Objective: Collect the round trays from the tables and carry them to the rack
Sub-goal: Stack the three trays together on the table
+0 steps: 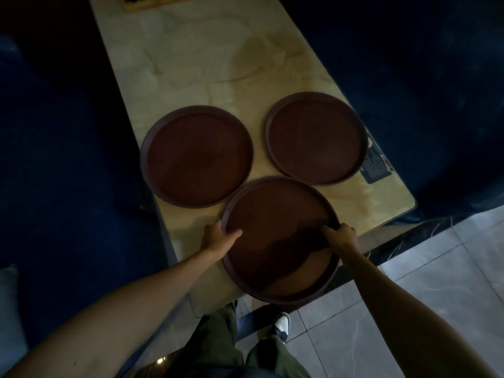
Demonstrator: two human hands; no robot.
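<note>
Three round dark-brown trays lie on a pale marble-look table (207,66). The near tray (275,214) overhangs the table's front edge toward me. My left hand (218,236) grips its left rim, thumb inside the tray. My right hand (341,234) grips its right rim, fingers curled over the edge. A second tray (197,156) lies flat at the left, and a third tray (316,137) at the right. Both are apart from my hands.
Dark blue seating (62,159) flanks the table on both sides. A dark printed card (377,166) lies under the right tray's edge. A wooden box (147,2) sits at the far end. Grey floor tiles (409,282) lie at the lower right, by my legs.
</note>
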